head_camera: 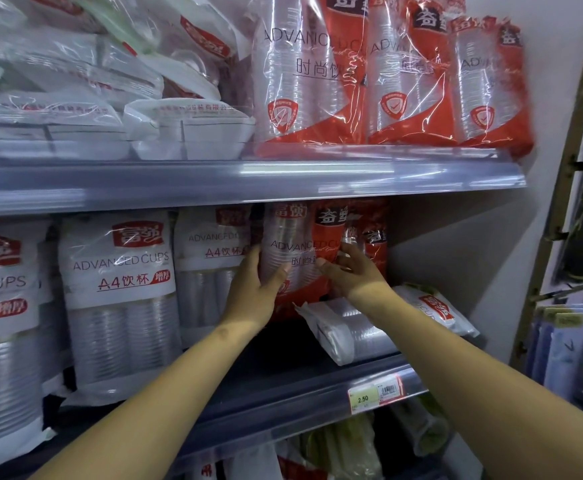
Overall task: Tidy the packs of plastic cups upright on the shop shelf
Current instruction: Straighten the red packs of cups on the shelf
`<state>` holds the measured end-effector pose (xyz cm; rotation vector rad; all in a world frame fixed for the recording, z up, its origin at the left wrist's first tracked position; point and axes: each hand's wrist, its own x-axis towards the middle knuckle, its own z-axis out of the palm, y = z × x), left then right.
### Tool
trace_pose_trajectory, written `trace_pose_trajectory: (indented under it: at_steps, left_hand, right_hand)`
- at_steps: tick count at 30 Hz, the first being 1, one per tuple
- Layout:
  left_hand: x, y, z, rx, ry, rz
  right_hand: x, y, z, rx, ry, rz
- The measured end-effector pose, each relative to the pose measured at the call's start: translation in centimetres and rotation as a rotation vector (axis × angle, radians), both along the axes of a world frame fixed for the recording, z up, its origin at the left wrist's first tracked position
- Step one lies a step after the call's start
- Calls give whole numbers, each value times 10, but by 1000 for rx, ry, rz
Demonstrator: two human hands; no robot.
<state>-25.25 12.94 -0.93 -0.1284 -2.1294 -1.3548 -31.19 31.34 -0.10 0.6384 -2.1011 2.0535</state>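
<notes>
On the middle shelf (283,393) a red-and-clear pack of cups (298,237) stands upright. My left hand (253,292) grips its left side, thumb across the front. My right hand (352,275) presses on its right side, fingers spread over the wrapper. Behind it stands another red pack (375,237). A white-labelled pack (369,327) lies on its side to the right, under my right wrist. White-labelled packs (120,299) stand upright to the left.
The top shelf (248,178) carries three upright red packs (387,71) and stacked white packs (92,81). A 2.50 price tag (375,393) sits on the shelf rail. A wall and a side rack (574,306) close the right. More packs fill the shelf below.
</notes>
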Motion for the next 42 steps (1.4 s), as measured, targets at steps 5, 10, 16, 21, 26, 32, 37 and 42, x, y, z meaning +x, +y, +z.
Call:
trace_pose_trajectory:
  at_steps: [5,10,16,21,26,32,37,42]
  left_hand:
    - [1,4,-5,-11,-4,0]
    - [3,6,-14,21,-37,-12]
    - [1,4,-23,61,-63,-9]
    - [1,5,-22,48,-76,3]
    - [-1,3,-19,74,-81,-5]
    - [-2,4,-17,92,-81,43]
    - [-9,5,-16,91,-54,111]
    - [-10,0,-13,101,-46,162]
  right_hand:
    - [-8,8,-8,72,33,12]
    - [-9,12,-17,215,83,-37]
    - [-5,17,-9,432,133,-98]
    - [1,21,-2,510,122,-105]
    - [-1,16,3,578,156,-145]
    - [-3,13,-3,457,121,-152]
    - [-6,9,-3,408,55,-157]
    - [-8,0,-1,364,47,-188]
